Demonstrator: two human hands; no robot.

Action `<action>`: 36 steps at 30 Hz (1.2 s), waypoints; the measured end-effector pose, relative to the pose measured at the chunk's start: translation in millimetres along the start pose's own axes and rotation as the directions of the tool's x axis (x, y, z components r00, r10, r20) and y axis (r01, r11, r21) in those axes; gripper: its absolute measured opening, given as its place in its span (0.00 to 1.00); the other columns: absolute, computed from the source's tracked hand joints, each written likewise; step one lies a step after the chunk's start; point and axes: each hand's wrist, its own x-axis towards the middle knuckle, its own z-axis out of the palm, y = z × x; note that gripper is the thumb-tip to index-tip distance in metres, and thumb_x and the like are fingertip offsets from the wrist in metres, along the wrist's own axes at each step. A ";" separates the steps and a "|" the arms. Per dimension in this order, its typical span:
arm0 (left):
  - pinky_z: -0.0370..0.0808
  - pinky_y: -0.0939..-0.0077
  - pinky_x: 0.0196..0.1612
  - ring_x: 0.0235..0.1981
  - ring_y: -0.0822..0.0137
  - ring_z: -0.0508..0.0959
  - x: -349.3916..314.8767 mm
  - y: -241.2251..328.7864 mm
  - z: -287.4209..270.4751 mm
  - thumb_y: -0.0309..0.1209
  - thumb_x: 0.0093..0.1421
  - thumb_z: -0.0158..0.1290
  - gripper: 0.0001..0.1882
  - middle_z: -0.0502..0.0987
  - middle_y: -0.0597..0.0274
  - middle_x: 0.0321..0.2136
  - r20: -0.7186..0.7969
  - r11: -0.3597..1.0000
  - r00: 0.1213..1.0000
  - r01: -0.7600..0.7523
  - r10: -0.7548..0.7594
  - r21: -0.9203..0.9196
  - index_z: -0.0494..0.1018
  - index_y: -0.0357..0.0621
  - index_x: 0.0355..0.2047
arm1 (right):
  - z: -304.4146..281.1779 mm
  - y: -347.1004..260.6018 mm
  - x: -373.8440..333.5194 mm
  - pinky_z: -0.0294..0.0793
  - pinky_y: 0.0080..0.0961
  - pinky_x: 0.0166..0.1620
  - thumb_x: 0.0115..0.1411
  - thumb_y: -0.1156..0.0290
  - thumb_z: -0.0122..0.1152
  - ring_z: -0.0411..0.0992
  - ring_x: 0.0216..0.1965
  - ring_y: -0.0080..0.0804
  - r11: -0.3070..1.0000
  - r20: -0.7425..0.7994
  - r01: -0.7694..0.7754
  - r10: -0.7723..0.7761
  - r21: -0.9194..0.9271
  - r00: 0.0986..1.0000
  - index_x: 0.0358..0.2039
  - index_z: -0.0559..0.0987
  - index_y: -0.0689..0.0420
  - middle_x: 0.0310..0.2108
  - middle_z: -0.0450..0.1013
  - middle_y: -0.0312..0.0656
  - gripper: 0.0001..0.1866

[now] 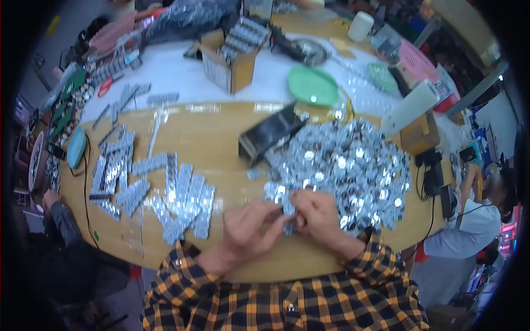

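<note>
Covering most of a short metal piece [288, 205], the fingertips of both hands make its ends and exact form hard to make out. The left hand [251, 226] pinches it from the left, thumb and fingers closed in; the right hand [319, 215] has its curled fingers gripping it from the other side. How each fingertip sits on the metal cannot be told. The piece is held just above the worktop [221, 124], near its front edge, in front of the plaid shirt [287, 306].

Close on the right spreads a glittering pile of metal parts [353, 171], too blurred by glare to tell one from another. A black box [270, 135] lies aslant beyond the hands, against the pile. Metal strips [187, 204] overlap at the left; farther off stand a cardboard box [229, 74] and a green plate [313, 86]. People at both sides are partly lost in the dark rim.

The visible part of the piece has its long axis running roughly away from the wearer, nearly straight.
</note>
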 end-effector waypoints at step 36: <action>0.71 0.77 0.20 0.18 0.66 0.76 -14.2 -13.1 6.8 0.20 0.48 0.62 0.10 0.75 0.58 0.21 -0.076 0.997 0.994 -0.082 0.082 -0.001 0.74 0.37 0.31 | 5.6 -6.7 -10.5 0.48 0.14 0.13 0.68 0.64 0.49 0.52 0.09 0.12 0.998 -0.060 -0.014 0.010 -0.054 0.998 0.21 0.69 0.56 0.11 0.56 0.27 0.18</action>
